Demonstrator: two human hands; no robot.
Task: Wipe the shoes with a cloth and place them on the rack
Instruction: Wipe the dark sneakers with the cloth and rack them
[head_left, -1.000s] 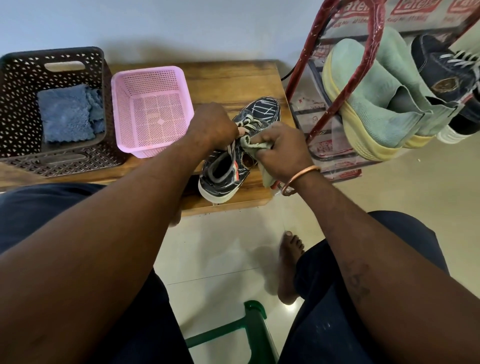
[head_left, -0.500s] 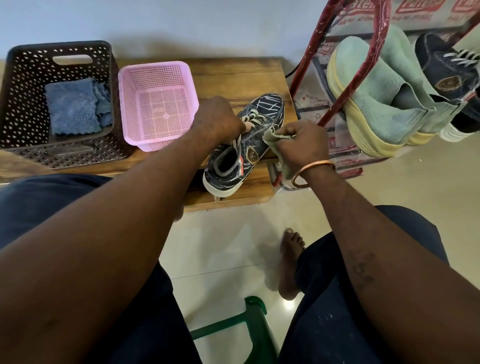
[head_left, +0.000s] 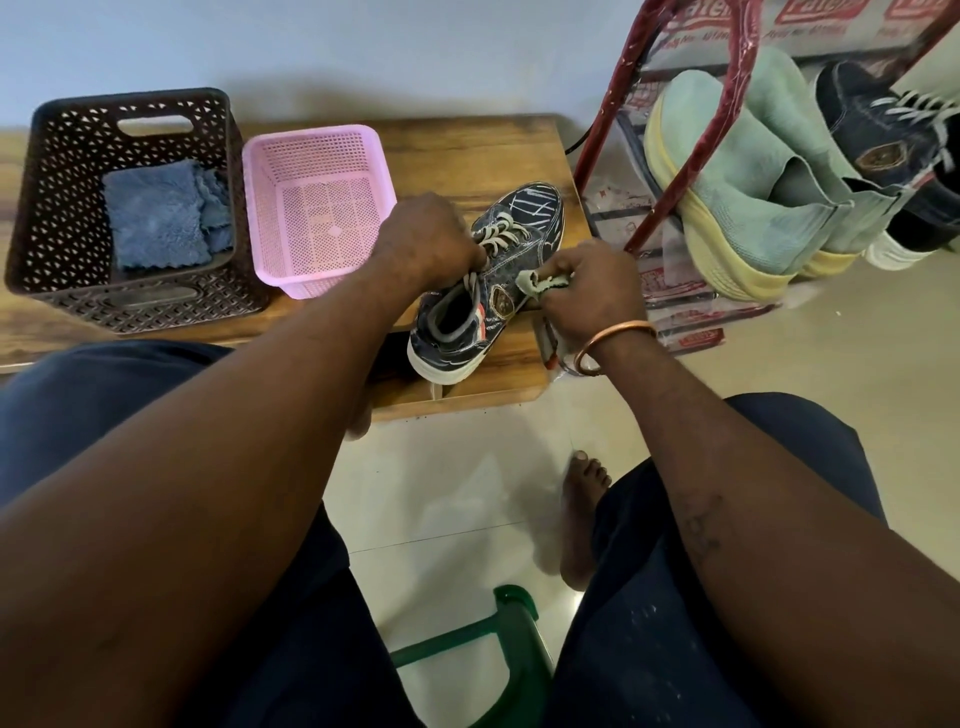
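A dark denim sneaker (head_left: 524, 228) with grey laces and a white sole stands on the wooden bench (head_left: 467, 150), toe pointing away. My left hand (head_left: 426, 239) grips it at the laces and tongue. My right hand (head_left: 589, 296) holds a pale green cloth (head_left: 535, 283) bunched against the shoe's right side, near the round badge. The red-framed shoe rack (head_left: 670, 187) stands to the right, holding a pair of mint green shoes (head_left: 727, 208) and a matching dark denim sneaker (head_left: 883, 135).
A dark brown perforated basket (head_left: 57, 218) at the bench's left holds folded blue cloths (head_left: 156, 218). A pink basket (head_left: 311, 150) sits beside it. Below are my knees, a bare foot (head_left: 582, 499) on the pale tiled floor, and a green stool (head_left: 514, 639).
My right hand with the cloth slid along the shoe's right side, out toward the toe and back to the badge. My left hand kept its hold at the laces.
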